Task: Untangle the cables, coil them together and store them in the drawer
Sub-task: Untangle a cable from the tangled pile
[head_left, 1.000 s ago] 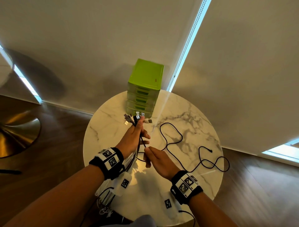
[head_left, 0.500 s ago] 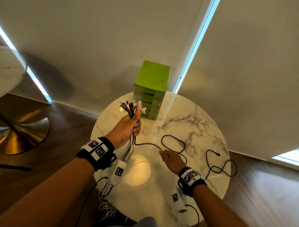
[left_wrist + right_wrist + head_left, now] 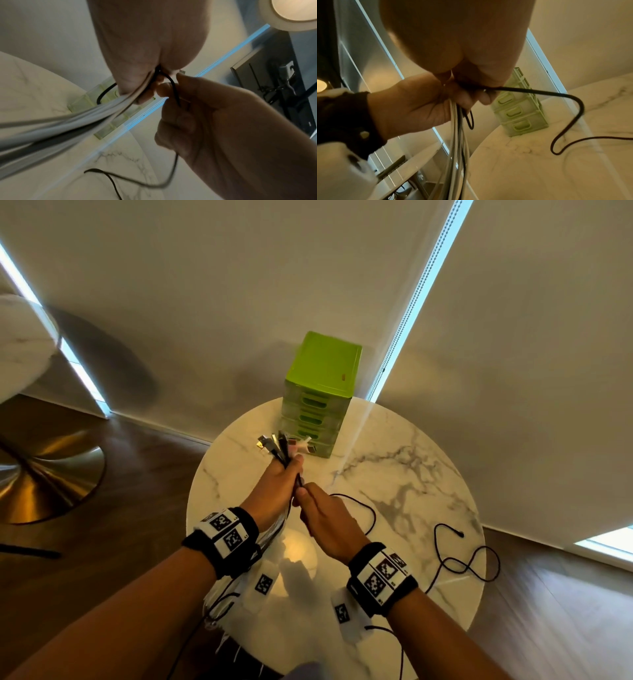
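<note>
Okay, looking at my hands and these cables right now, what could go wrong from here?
The black cable trails in loops across the marble table; pulling it in could knot a loop. The bundle of cables in your left hand hangs past the table's edge, so a loosened grip could drop it.

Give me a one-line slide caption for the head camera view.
Left hand grips a cable bundle while right hand pinches a black cable trailing across the marble table, green drawer unit behind.

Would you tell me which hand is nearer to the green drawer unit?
Left. The left hand holds the cable bundle just before the drawer unit; the right hand sits farther back.
</note>
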